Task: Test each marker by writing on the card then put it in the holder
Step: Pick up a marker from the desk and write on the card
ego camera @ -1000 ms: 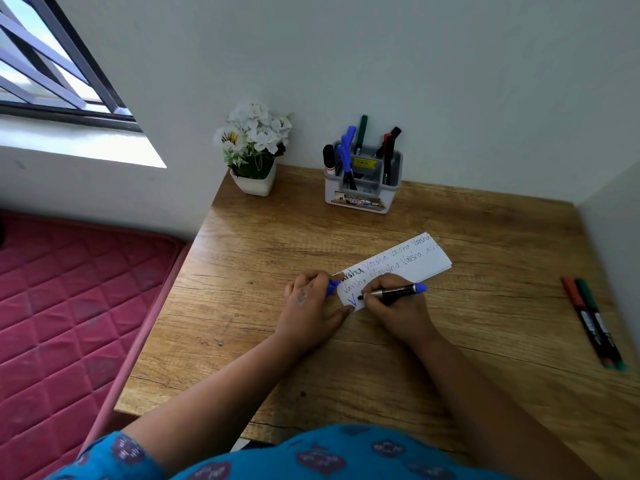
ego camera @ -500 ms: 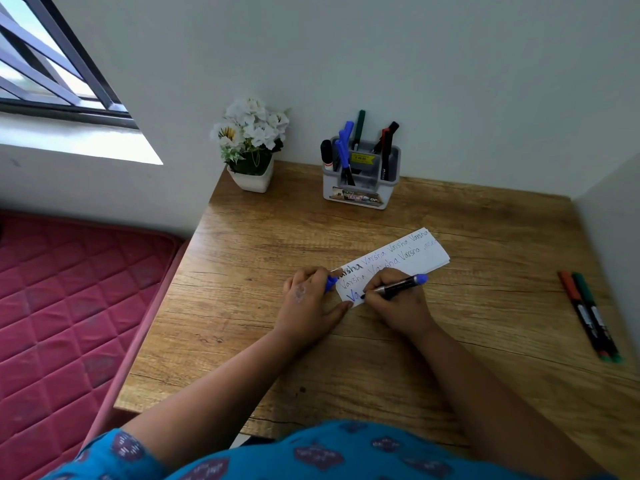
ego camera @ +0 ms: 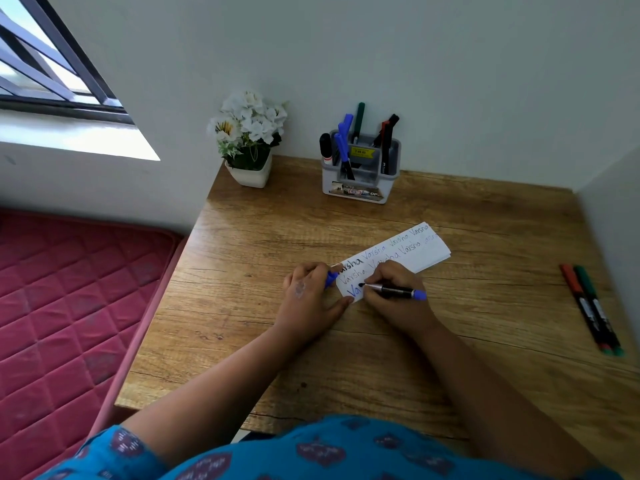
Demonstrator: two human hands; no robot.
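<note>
Right grip [ego camera: 391, 292] pinching blue marker [ego camera: 394, 291], tip on card [ego camera: 391, 258] (cap in left hand [ego camera: 308, 299]); holder [ego camera: 360, 168] straight ahead.

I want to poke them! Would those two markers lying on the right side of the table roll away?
Probably a little. The red marker and green marker look round and slim, lying flat on the smooth wooden table, so a sideways poke would likely roll them. They look light too.

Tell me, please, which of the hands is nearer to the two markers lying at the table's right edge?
Right. The right hand writes on the card, nearer the two markers; the left hand lies beyond it.
</note>
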